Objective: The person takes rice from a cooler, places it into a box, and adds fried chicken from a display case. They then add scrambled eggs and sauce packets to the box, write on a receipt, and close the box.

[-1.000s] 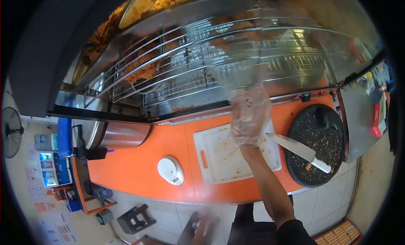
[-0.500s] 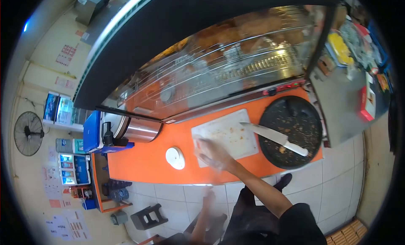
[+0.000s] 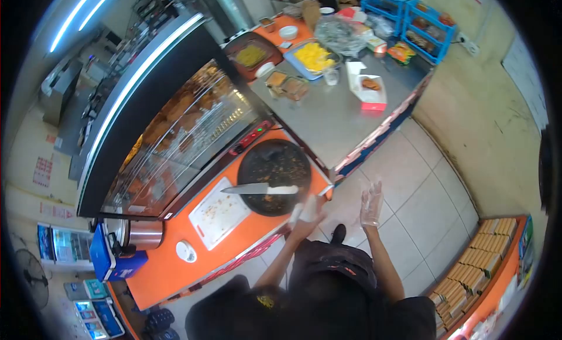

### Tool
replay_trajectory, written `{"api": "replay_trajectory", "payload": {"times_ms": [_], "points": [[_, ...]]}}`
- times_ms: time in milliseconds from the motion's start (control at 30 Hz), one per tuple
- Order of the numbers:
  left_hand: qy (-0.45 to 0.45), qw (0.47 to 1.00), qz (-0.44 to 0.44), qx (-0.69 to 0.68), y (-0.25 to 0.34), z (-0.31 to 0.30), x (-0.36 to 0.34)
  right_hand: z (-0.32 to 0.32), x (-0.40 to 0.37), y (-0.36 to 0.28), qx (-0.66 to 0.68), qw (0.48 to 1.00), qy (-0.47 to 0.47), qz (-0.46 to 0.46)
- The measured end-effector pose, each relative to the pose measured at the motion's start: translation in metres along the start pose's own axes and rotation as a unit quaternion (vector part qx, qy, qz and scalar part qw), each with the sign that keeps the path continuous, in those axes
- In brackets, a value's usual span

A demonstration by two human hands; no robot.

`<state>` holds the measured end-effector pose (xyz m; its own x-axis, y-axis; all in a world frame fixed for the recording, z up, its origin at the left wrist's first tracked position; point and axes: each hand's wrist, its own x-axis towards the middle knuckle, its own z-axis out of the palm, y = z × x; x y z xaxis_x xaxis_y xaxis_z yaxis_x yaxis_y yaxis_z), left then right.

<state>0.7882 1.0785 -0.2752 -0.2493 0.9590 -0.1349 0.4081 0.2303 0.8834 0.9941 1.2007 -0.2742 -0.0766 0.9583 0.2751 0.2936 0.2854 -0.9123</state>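
Observation:
My left hand (image 3: 305, 218), in a clear plastic glove, is beside the orange counter's front edge, near the round black pan (image 3: 249, 158). Its fingers look apart and it holds nothing visible. Out over the floor tiles, my right hand (image 3: 371, 205) is raised with its gloved fingers stretched out and nothing in it. A large white-handled knife (image 3: 257, 189) lies across the pan, blade tip over the white cutting board (image 3: 218, 216). Crumbs dot the pan and the board. To the right on the steel table, an opened red-and-white box (image 3: 372, 101) contains a browned piece of food.
A glass display warmer (image 3: 181, 129) with browned food stands behind the counter (image 3: 158, 270). On the counter are a round white object (image 3: 186, 251) and a steel pot (image 3: 146, 234). The steel table (image 3: 333, 123) bears a tray of yellow food (image 3: 314, 57). A wooden-slatted rack (image 3: 477, 261) stands at lower right.
My view and body have turned right toward the steel table. My right hand has left the cutting board and is over the floor. My left hand has come up near the pan.

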Motion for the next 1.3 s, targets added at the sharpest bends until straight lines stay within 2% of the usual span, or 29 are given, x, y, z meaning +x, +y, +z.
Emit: {"api": "replay_trajectory", "payload": {"times_ms": [33,100,133,200,267,300,367,433,467,567,600,633,667,700,733,767,800,867,900,967,1000,1067,1100,1167,1233,1300], "points": [[-0.078,0.992,-0.049,-0.086,-0.004,0.031,0.010,-0.011,0.013,-0.006,-0.022,0.999,0.039,-0.016],[-0.175,0.959,0.116,-0.188,0.086,0.052,0.026,-0.025,0.024,0.000,-0.056,0.995,0.073,0.025],[-0.191,0.949,0.149,-0.201,0.105,0.067,0.030,-0.030,0.028,0.001,-0.071,0.992,0.091,0.047],[-0.201,0.943,0.200,-0.176,0.140,0.084,0.032,-0.045,0.042,-0.033,0.073,0.977,0.103,0.174],[-0.167,0.952,0.210,-0.148,0.142,0.108,0.038,-0.058,0.052,-0.008,0.027,0.978,0.093,0.182],[-0.146,0.956,0.215,-0.136,0.140,0.120,0.041,-0.065,0.059,0.011,0.094,0.965,0.118,0.214],[-0.191,0.939,0.279,-0.059,0.143,0.127,0.055,-0.079,0.078,0.046,0.226,0.922,0.159,0.270],[-0.240,0.928,0.279,-0.063,0.156,0.130,0.067,-0.092,0.095,0.079,0.350,0.859,0.186,0.324],[-0.224,0.926,0.300,-0.050,0.153,0.137,0.078,-0.098,0.104,0.098,0.408,0.820,0.196,0.350],[-0.269,0.935,0.171,-0.154,0.174,0.126,0.117,-0.112,0.116,0.166,0.381,0.793,0.273,0.390],[-0.283,0.910,0.109,-0.283,0.168,0.131,0.141,-0.112,0.119,0.185,0.364,0.801,0.260,0.397],[-0.260,0.878,0.094,-0.390,0.138,0.146,0.164,-0.115,0.125,0.196,0.347,0.809,0.248,0.404],[-0.288,0.856,0.058,-0.426,0.105,0.153,0.200,-0.115,0.134,0.208,0.288,0.847,0.182,0.407],[-0.226,0.830,-0.031,-0.510,0.063,0.171,0.227,-0.111,0.146,0.212,0.224,0.878,0.116,0.407],[-0.219,0.777,-0.072,-0.586,0.093,0.148,0.245,-0.105,0.164,0.212,0.157,0.900,0.048,0.403],[-0.179,0.807,-0.055,-0.560,0.126,0.121,0.264,-0.097,0.185,0.213,0.131,0.902,-0.005,0.412],[-0.157,0.790,-0.051,-0.591,0.141,0.105,0.288,-0.088,0.208,0.209,0.103,0.899,-0.059,0.420],[-0.105,0.760,-0.057,-0.639,0.135,0.086,0.339,-0.074,0.257,0.209,-0.079,0.954,-0.158,0.241],[-0.075,0.748,-0.065,-0.656,0.119,0.081,0.370,-0.068,0.287,0.209,-0.169,0.953,-0.208,0.140],[-0.035,0.754,-0.028,-0.656,0.135,0.054,0.413,-0.070,0.352,0.196,-0.254,0.949,-0.183,0.020],[-0.004,0.729,-0.029,-0.684,0.149,0.042,0.429,-0.072,0.385,0.218,-0.182,0.968,-0.168,0.028],[0.042,0.676,0.001,-0.735,0.184,0.013,0.451,-0.073,0.447,0.220,-0.190,0.970,-0.149,0.027],[0.055,0.650,0.034,-0.758,0.202,0.002,0.461,-0.070,0.479,0.185,-0.269,0.952,-0.144,0.011],[0.042,0.635,0.112,-0.763,0.224,-0.014,0.476,-0.062,0.536,0.181,-0.205,0.956,-0.205,0.042],[0.025,0.620,0.162,-0.767,0.248,-0.028,0.483,-0.035,0.578,0.198,-0.235,0.950,-0.203,-0.026],[0.008,0.601,0.185,-0.778,0.275,-0.039,0.483,-0.002,0.613,0.224,-0.291,0.913,-0.250,-0.136]]}}
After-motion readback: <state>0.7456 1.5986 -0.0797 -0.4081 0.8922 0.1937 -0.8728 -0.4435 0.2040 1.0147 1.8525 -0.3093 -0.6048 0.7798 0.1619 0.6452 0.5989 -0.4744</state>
